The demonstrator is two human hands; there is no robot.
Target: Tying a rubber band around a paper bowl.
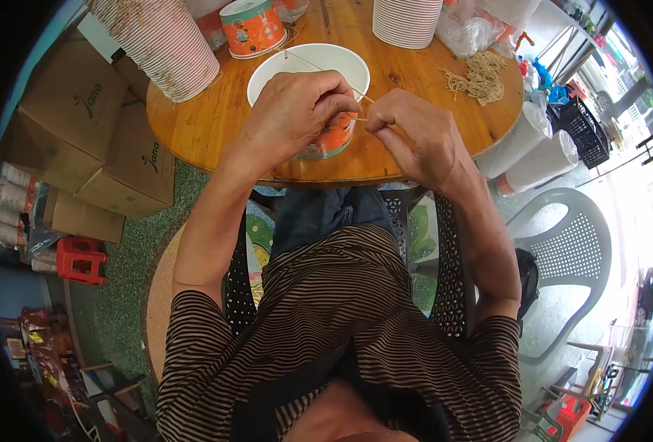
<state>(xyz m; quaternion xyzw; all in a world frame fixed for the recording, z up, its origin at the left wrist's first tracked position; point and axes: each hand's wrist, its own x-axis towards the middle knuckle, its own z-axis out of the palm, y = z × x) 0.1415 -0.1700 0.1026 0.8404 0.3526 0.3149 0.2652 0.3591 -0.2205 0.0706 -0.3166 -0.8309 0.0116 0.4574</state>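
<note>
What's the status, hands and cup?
Left hand gripping orange paper cup. Right hand pinching thin stick at cup rim. Loose stick pile apart, nothing blocking.

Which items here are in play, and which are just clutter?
In play:
- left hand, gripping the orange paper cup
- right hand, pinching a thin string
- pile of tan strings on the round wooden table

Lying about:
- cardboard boxes
- red stool
- grey plastic chair
</note>
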